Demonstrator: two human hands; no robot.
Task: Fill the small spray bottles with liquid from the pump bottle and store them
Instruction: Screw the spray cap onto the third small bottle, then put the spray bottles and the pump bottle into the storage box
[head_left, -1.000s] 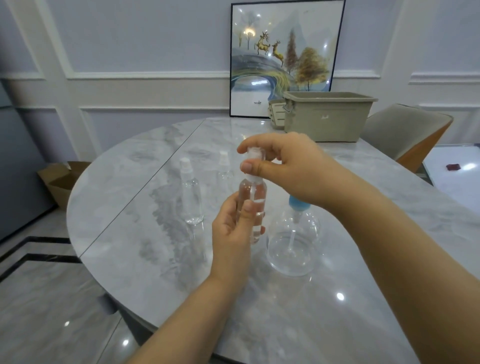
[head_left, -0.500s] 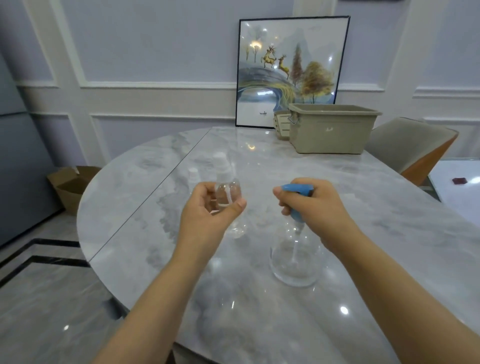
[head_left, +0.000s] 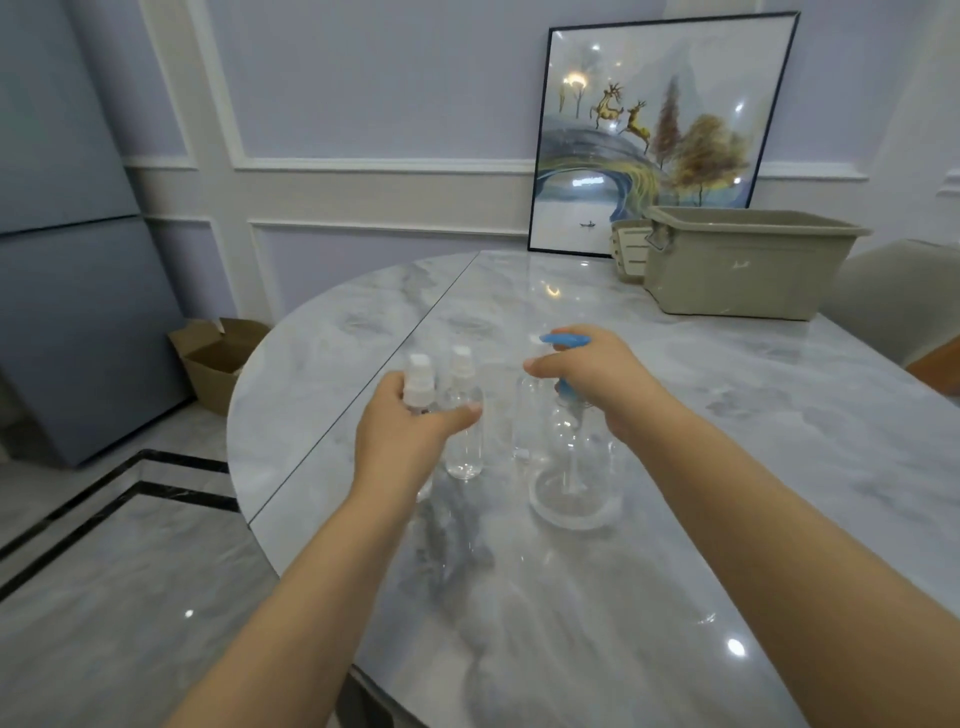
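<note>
The left hand (head_left: 410, 431) is wrapped round a small spray bottle (head_left: 420, 387), holding it upright, its white cap standing clear above the fingers. A second small spray bottle (head_left: 464, 415) stands upright on the table just past the thumb, at about one o'clock from that hand. The right hand (head_left: 597, 379) grips the blue pump head (head_left: 565, 340) of the clear pump bottle (head_left: 574, 467), which stands at about three o'clock from the left hand, near but not touching it. Between them is what looks like another clear bottle (head_left: 530, 415), too faint to be sure of. The held bottle's long axis runs vertical, and storing it likely means carrying it toward the beige storage bin (head_left: 748, 265), well off at one o'clock; the right hand is nearer the bin. The marble table (head_left: 779, 467) is glossy. A framed deer painting (head_left: 660, 130) leans on the panelled wall, and a cardboard box (head_left: 218, 358) sits on the floor at ten o'clock.
</note>
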